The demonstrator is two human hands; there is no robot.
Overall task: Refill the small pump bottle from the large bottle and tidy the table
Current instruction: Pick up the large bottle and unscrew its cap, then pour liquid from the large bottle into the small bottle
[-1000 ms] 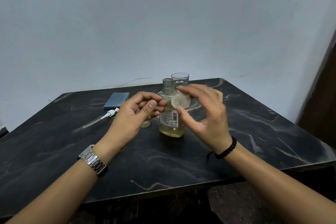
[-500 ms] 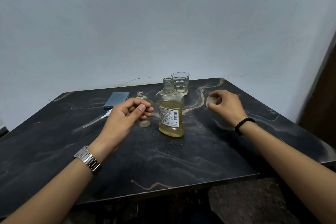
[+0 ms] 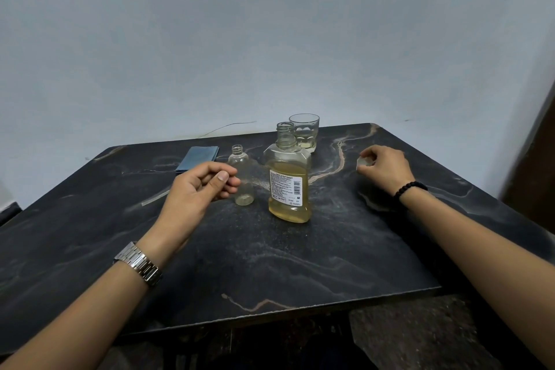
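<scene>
Large bottle [image 3: 287, 180], uncapped, mid-bench [image 3: 270, 264]: small bottle [image 3: 242, 179] just left of it, our left hand [image 3: 201, 186] loosely curled and empty beside that, right hand [image 3: 383, 167] pinching the cap [image 3: 362, 161] well right; we set it down clear, then pour slowly.

Your left hand [image 3: 199, 189] hangs just in front of the small bottle [image 3: 242, 179], crowding it from the left. Only a narrow gap separates that bottle from the large bottle [image 3: 289, 182] beside it. The glass [image 3: 304, 132] blocks the back. Near you the worktop [image 3: 270, 264] lies bare, and between large bottle and right hand [image 3: 383, 167] too.
</scene>
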